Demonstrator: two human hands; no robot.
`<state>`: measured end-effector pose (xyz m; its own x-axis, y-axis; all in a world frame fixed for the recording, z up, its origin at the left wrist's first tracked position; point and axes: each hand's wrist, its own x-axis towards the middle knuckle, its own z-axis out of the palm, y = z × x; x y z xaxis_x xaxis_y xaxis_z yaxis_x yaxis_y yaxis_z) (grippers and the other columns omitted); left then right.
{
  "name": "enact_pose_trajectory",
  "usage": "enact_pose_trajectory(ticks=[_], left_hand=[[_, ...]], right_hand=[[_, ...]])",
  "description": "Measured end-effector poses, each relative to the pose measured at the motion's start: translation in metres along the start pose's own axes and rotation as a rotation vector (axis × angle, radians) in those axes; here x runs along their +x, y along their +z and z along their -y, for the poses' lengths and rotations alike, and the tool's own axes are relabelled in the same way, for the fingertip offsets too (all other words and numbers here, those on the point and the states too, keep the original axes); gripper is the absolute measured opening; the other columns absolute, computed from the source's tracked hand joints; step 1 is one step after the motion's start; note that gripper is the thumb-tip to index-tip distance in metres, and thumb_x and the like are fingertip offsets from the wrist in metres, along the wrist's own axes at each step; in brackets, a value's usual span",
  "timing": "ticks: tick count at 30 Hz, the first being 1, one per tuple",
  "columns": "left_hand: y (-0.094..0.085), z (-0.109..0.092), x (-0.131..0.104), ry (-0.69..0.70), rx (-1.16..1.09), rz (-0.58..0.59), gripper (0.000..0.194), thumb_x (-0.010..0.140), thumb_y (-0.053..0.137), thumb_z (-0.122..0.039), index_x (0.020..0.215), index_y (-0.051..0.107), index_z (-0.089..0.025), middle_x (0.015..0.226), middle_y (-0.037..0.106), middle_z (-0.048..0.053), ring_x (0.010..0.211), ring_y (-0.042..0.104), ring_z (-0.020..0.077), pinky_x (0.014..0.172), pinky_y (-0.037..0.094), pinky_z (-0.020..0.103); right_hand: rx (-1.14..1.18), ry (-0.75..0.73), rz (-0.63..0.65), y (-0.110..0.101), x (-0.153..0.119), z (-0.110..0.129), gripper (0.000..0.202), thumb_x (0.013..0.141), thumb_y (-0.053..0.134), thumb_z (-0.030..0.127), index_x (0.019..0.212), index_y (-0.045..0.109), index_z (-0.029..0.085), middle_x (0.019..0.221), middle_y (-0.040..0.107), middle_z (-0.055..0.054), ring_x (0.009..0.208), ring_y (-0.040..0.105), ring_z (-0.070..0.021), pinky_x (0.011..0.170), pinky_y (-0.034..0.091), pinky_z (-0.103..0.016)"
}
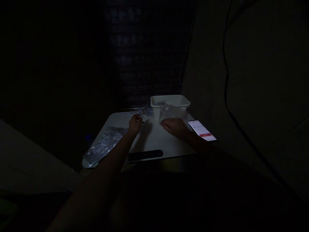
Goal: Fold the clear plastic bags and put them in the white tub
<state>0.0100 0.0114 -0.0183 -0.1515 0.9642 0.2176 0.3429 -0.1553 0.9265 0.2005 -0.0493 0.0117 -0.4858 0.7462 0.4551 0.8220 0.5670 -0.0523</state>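
"Though light's poor, what's held?"

"Right hand (173, 126) pinches clear film (175, 112) before the white tub (156, 113), likely by its edge for control. Left hand (135, 124) curled beside crumpled plastic (136, 113), left of tub; grip unclear."

"Phone (201, 129)?"

"Tub's right, face-up, probably for readability."

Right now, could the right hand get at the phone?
Probably yes: the phone lies just to the right of the right hand, with nothing seen covering it, though that hand seems busy holding a translucent bag.

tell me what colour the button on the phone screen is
Red, on the phone's white screen; it shows best in the head view.
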Motion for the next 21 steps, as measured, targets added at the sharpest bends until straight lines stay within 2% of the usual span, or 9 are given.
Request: enact_pose_trajectory(ticks=[2,3,7,10,13,16,18,21], left_hand=[[0.000,0.003,0.000,0.030,0.062,0.006,0.030,0.070,0.040,-0.021,0.098,0.045,-0.013,0.088,0.056,0.007,0.064,0.058,0.0110,0.052,0.044,0.022],[-0.001,0.005,0.000,0.047,0.101,0.013,0.030,0.069,0.040,-0.021,0.097,0.046,-0.013,0.087,0.056,0.007,0.065,0.058,0.0119,0.054,0.045,0.023],[-0.001,0.005,-0.002,0.124,0.270,0.073,0.028,0.069,0.041,-0.022,0.094,0.051,-0.014,0.085,0.059,0.006,0.072,0.057,0.0144,0.063,0.044,0.027],[0.000,0.001,-0.006,0.206,0.436,0.170,0.023,0.069,0.039,-0.019,0.085,0.055,-0.014,0.085,0.060,0.006,0.079,0.056,0.0155,0.072,0.042,0.027],[0.006,-0.001,-0.012,0.279,0.611,0.330,0.022,0.069,0.038,-0.019,0.079,0.057,-0.015,0.084,0.061,0.006,0.082,0.055,0.0168,0.075,0.040,0.027],[0.020,0.000,-0.023,0.359,0.704,0.471,0.027,0.071,0.038,-0.024,0.087,0.056,-0.012,0.091,0.059,0.009,0.087,0.053,0.0185,0.077,0.039,0.028],[0.030,0.000,-0.032,0.404,0.725,0.481,0.043,0.069,0.043,-0.036,0.102,0.049,-0.010,0.105,0.052,0.013,0.097,0.047,0.0209,0.082,0.036,0.029],[0.042,-0.003,-0.048,0.379,0.833,0.503,0.074,0.060,0.049,-0.052,0.118,0.031,-0.011,0.119,0.039,0.015,0.106,0.038,0.0277,0.083,0.034,0.038]], right_hand=[[-0.069,-0.079,0.183,0.015,-0.006,0.010,0.026,0.079,0.033,0.024,0.078,0.058,0.018,0.082,0.063,-0.006,0.074,0.055,-0.0150,0.060,0.034,-0.023],[-0.089,-0.089,0.233,0.021,-0.009,0.014,0.025,0.078,0.033,0.023,0.078,0.058,0.018,0.081,0.063,-0.005,0.072,0.056,-0.0148,0.059,0.033,-0.023],[-0.072,-0.121,0.332,0.036,-0.018,0.026,0.026,0.078,0.033,0.023,0.080,0.059,0.020,0.081,0.063,-0.004,0.073,0.056,-0.0138,0.058,0.033,-0.022],[0.049,-0.125,0.367,0.040,-0.021,0.031,0.025,0.076,0.038,0.033,0.081,0.060,0.021,0.081,0.064,-0.003,0.073,0.057,-0.0141,0.058,0.034,-0.022],[0.153,0.022,0.317,0.038,-0.020,0.024,0.032,0.076,0.035,0.040,0.083,0.060,0.022,0.076,0.064,-0.002,0.070,0.057,-0.0134,0.056,0.035,-0.021],[0.038,0.284,0.178,0.035,-0.018,0.001,0.033,0.079,0.029,0.032,0.084,0.059,0.019,0.080,0.063,-0.005,0.074,0.057,-0.0151,0.060,0.037,-0.023],[-0.079,0.406,0.130,0.038,-0.021,-0.018,0.033,0.079,0.027,0.024,0.085,0.059,0.015,0.087,0.062,-0.010,0.080,0.055,-0.0176,0.067,0.038,-0.027],[-0.157,0.330,0.114,0.053,-0.038,-0.041,0.033,0.078,0.031,0.025,0.098,0.053,0.013,0.105,0.054,-0.014,0.101,0.045,-0.0209,0.081,0.034,-0.032]])
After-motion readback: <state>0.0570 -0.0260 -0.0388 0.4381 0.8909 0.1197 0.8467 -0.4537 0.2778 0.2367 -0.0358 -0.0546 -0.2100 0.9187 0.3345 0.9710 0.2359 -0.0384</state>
